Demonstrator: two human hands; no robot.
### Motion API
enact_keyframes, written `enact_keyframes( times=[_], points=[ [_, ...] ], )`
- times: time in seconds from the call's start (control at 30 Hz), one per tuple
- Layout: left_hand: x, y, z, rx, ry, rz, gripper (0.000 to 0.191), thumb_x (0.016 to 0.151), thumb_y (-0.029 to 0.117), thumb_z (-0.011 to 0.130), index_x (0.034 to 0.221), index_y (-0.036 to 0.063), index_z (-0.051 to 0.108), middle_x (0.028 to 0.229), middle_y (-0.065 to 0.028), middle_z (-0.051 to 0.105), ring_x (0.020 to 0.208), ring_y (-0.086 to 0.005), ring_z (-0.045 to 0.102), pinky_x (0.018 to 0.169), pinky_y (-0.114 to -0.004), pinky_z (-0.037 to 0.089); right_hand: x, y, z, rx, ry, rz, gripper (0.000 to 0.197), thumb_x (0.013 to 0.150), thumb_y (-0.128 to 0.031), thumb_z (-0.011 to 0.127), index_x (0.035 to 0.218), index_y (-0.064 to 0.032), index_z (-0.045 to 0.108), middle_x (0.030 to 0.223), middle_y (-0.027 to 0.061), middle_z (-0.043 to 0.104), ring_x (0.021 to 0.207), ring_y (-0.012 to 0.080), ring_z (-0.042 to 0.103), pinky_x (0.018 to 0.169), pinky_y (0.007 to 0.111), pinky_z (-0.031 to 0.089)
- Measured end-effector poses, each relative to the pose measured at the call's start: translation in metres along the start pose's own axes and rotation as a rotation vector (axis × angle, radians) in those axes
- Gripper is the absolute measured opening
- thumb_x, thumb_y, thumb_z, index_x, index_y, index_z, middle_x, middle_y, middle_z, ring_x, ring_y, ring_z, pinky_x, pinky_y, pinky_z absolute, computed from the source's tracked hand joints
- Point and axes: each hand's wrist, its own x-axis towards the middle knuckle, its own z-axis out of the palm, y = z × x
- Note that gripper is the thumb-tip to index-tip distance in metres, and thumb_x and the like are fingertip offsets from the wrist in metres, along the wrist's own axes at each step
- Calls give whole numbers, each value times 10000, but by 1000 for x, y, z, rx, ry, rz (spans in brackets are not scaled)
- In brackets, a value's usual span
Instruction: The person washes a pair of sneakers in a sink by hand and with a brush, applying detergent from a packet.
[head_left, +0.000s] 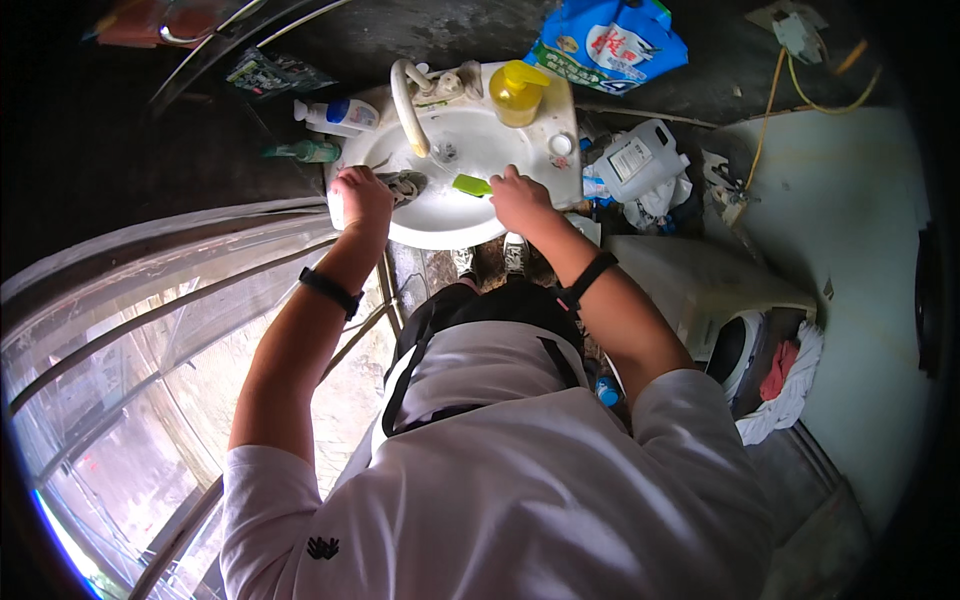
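Note:
A grey lace-up shoe is in the grip of my left hand, over the left side of a white washbasin. My hand covers much of the shoe; its laces show beyond my fingers. On the right of the basin, my right hand grips a bright green brush. The brush points left towards the shoe, with a gap between them. Its bristles are not visible. Behind the brush, a curved pale faucet reaches over the basin and its drain.
A yellow pump bottle and a small white cap sit on the basin's rim. White bottles and a green bottle lie at its left. Rightward are a plastic jug, a blue detergent bag and cloths. Barred windows line the left.

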Motion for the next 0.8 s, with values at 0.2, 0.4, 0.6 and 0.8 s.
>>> enact_keyframes(
  times=[0.2,0.4,0.6,0.8],
  points=[
    [-23,-50,-30,-600,-444,9,640,700,484,892,1234,153,771,1309,-85,643,1216,-350,553,931,-506,508,70,-60,-16,18,-214,74,292,942,-122,614,1197,-78,749,1338,144,678,1119,336,741,899,436,616],
    [-40,-63,8,-834,-543,11,697,717,534,841,1269,122,736,1337,-193,657,1267,-407,606,1002,-514,566,120,-90,17,121,-199,318,359,1020,-263,526,1267,-115,741,1269,110,751,1182,283,729,960,423,596],
    [-34,-57,39,-943,-514,69,734,730,560,826,1292,101,720,1344,-208,664,1289,-391,609,1036,-494,553,120,-85,14,289,-61,466,420,962,-374,629,1229,-65,727,1250,167,750,1181,341,718,1001,448,574],
    [-11,-40,57,-959,-506,181,843,740,545,795,1433,101,617,1432,-192,569,1300,-388,568,1010,-520,542,81,-81,-45,124,-47,523,307,971,-190,572,1193,-30,711,1226,226,744,1139,402,724,951,498,591]
  ],
)
